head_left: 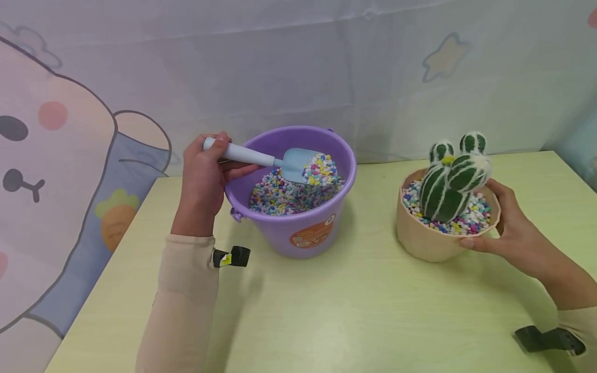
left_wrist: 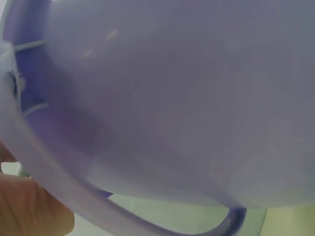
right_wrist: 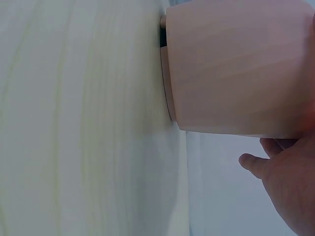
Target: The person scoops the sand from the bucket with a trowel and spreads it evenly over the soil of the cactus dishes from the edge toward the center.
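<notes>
My left hand (head_left: 205, 173) grips the handle of a light blue scoop (head_left: 280, 160), whose blade is heaped with coloured pebbles above a purple bucket (head_left: 298, 228). The bucket holds several coloured pebbles (head_left: 284, 197). In the left wrist view the bucket wall (left_wrist: 187, 98) fills the frame, with part of my hand (left_wrist: 29, 206) at the bottom left. My right hand (head_left: 503, 228) curls round the right side of a beige pot (head_left: 429, 241), which holds a green cactus (head_left: 450, 181) in coloured pebbles. The right wrist view shows the pot (right_wrist: 236, 69) and my hand (right_wrist: 285, 172) beside it.
Both containers stand on a pale yellow-green table (head_left: 354, 305). A cloth backdrop (head_left: 298, 67) with cartoon prints hangs behind it and down the left side. Bare tabletop lies between the bucket and the pot and in front of them.
</notes>
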### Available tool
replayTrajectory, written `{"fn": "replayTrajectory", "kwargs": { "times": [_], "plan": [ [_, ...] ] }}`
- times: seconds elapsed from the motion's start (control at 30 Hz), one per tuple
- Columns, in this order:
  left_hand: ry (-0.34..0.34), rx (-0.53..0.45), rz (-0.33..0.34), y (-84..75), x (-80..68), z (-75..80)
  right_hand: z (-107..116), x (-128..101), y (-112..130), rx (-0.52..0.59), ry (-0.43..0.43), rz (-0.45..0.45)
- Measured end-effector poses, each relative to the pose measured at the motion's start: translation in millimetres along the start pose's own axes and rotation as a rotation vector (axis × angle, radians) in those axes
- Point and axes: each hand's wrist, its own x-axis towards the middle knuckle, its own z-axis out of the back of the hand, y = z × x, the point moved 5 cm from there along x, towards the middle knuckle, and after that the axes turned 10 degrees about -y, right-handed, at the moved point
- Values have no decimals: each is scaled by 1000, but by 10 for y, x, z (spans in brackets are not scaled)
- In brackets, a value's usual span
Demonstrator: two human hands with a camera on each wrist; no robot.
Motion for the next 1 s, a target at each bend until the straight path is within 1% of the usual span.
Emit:
{"fn": "replayTrajectory", "kwargs": {
  "times": [0.1,0.27,0.57,0.77,0.87,1.0],
  "plan": [
    [-4,-2,-7,3,-6,4,-2,1,-4,0,1,-7],
    [9,-2,-9,11,-5,0,0,-1,-9,4,-4,4],
    [54,-65,35,-43,-12,0,5,9,-16,3,-1,3],
    [39,-147,64,-63,-28,4,12,5,-2,-5,-1,-13],
    [34,-154,60,-67,-41,-13,8,2,1,-5,0,-7],
    [27,-187,58,-75,-61,-50,1,2,-3,-4,2,-5]
  ]
}}
